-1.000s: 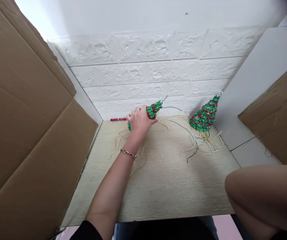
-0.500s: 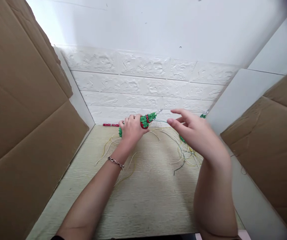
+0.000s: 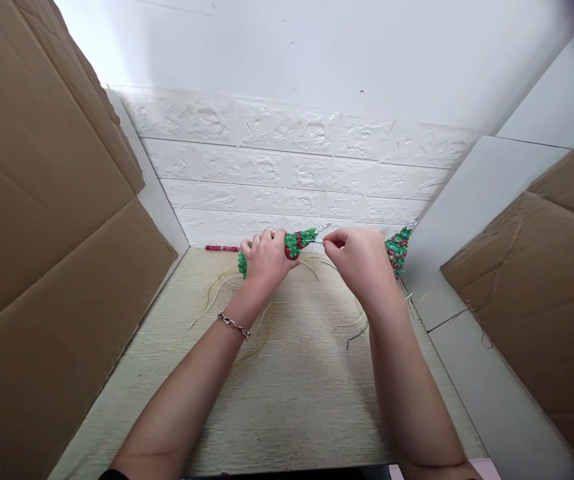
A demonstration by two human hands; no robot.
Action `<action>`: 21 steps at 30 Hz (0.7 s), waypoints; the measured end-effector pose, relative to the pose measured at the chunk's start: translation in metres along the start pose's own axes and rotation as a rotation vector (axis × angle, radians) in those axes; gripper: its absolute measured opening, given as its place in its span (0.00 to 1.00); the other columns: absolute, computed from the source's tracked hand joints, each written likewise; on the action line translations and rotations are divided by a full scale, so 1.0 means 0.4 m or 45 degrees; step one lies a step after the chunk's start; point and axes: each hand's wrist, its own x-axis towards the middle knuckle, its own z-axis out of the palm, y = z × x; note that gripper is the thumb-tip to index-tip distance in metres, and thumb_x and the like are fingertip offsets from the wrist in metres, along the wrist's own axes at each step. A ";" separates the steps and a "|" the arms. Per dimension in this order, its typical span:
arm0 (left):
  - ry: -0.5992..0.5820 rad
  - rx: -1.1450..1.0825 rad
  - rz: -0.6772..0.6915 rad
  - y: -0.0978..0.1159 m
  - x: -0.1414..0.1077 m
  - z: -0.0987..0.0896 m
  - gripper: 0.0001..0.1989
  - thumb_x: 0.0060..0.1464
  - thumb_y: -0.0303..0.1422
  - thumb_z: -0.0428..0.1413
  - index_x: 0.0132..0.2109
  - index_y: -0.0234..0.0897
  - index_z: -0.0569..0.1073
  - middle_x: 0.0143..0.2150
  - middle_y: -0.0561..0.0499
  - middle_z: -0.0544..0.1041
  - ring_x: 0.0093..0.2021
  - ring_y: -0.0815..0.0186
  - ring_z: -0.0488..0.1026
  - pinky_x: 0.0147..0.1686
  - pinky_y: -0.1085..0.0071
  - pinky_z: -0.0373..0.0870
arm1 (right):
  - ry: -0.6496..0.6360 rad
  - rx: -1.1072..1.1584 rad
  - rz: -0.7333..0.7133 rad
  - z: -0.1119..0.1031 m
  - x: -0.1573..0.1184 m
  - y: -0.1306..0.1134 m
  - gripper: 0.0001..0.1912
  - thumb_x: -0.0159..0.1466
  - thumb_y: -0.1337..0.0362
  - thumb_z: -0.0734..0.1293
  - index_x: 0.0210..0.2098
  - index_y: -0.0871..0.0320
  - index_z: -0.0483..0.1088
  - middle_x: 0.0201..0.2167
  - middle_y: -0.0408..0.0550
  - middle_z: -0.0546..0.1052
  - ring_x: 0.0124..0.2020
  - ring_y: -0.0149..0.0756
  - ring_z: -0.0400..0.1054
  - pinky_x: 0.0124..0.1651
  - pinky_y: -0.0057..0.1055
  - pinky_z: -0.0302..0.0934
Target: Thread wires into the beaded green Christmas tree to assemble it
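In the head view, the left hand [image 3: 265, 260] curls its fingers round a tilted, green-and-red beaded cone-shaped tree [image 3: 293, 245] near the white brick-patterned wall [image 3: 259, 163], while the right hand [image 3: 361, 257] seemingly pinches a thin dark-green wire [image 3: 316, 242], which too hard a tug could kink.

A small boxed-in craft corner is showing here, though the view is not telling whether it is belonging to a home or a workshop; a pale, wood-grained tabletop [image 3: 307, 400] is serving as the work surface; a white brick-patterned wall [image 3: 267, 160] is closing off the back; a left cardboard sheet [image 3: 67, 200] and a right cardboard sheet [image 3: 541, 253] are flanking the space; loose cords [image 3: 209, 311] are straggling over the surface, and two green beaded trees [image 3: 399, 250] are pointing to handicraft.
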 end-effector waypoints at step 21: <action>-0.029 0.042 0.031 -0.004 -0.005 0.003 0.21 0.48 0.43 0.60 0.47 0.38 0.71 0.46 0.42 0.73 0.47 0.51 0.68 0.46 0.56 0.56 | -0.132 -0.142 -0.070 0.031 -0.036 -0.051 0.10 0.66 0.75 0.67 0.47 0.62 0.67 0.38 0.47 0.72 0.38 0.40 0.67 0.30 0.30 0.50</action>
